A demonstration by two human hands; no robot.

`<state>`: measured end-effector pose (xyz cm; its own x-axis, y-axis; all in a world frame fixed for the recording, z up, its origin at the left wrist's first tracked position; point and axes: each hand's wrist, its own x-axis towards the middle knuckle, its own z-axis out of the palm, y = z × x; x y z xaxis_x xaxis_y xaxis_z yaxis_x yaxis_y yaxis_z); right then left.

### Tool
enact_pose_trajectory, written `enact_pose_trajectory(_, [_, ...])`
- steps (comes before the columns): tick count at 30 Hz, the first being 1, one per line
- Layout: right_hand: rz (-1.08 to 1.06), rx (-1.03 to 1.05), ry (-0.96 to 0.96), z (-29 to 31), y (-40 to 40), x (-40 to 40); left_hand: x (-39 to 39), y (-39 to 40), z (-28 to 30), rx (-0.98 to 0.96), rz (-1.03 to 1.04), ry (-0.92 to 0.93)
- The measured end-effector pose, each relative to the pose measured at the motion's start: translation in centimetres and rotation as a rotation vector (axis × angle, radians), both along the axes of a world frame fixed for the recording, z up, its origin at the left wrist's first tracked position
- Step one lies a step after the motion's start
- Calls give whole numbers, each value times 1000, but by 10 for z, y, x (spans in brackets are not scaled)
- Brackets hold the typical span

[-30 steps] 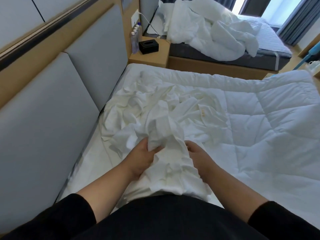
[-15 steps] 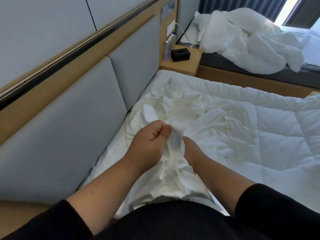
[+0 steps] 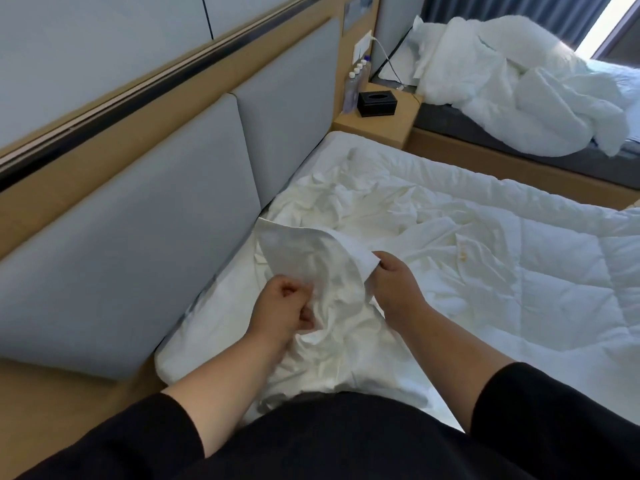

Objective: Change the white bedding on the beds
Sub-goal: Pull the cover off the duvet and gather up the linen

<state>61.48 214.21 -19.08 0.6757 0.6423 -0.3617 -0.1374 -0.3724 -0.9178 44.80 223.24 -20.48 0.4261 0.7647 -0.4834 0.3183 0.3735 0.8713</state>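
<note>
A crumpled white cover sheet [image 3: 332,271] lies bunched on the near bed, over a white quilted duvet [image 3: 519,271]. My left hand [image 3: 284,308] grips a fold of the sheet in a fist close to my body. A little further out, my right hand [image 3: 389,275] pinches the sheet's edge, and the cloth between the two hands is lifted and spread open. A small yellowish stain [image 3: 462,256] marks the sheet to the right of my right hand. On the far bed sits a heap of white bedding [image 3: 519,88].
A grey padded headboard [image 3: 156,230] runs along the left of the near bed. Between the beds stands a wooden nightstand [image 3: 377,124] with a black tissue box [image 3: 376,103] and several water bottles [image 3: 356,81]. The far bed's dark mattress edge [image 3: 519,147] shows.
The hands have moved apart. My right hand has risen from behind the bunched cloth and now holds its edge, opening the sheet out. The camera has turned left toward the headboard.
</note>
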Motion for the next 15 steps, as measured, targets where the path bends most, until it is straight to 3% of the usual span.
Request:
enact_pose_trajectory(4, [-49,86,164,1,-4,-2,2,4,-4,77,-259,107])
enact_pose_trajectory(6, [8,67,147,5,-6,-7,11,-2,0,228,-371,169])
enact_pose_trajectory(9, [104,25,-30,25,-12,-5,21,-1,6,400,-359,253])
enact_pose_trajectory(13, [107,-21,-487,74,-52,35,14,18,0,298,-198,213])
enact_pose_trajectory(15, [198,-94,-447,79,-81,42,11,21,-2,293,-203,178])
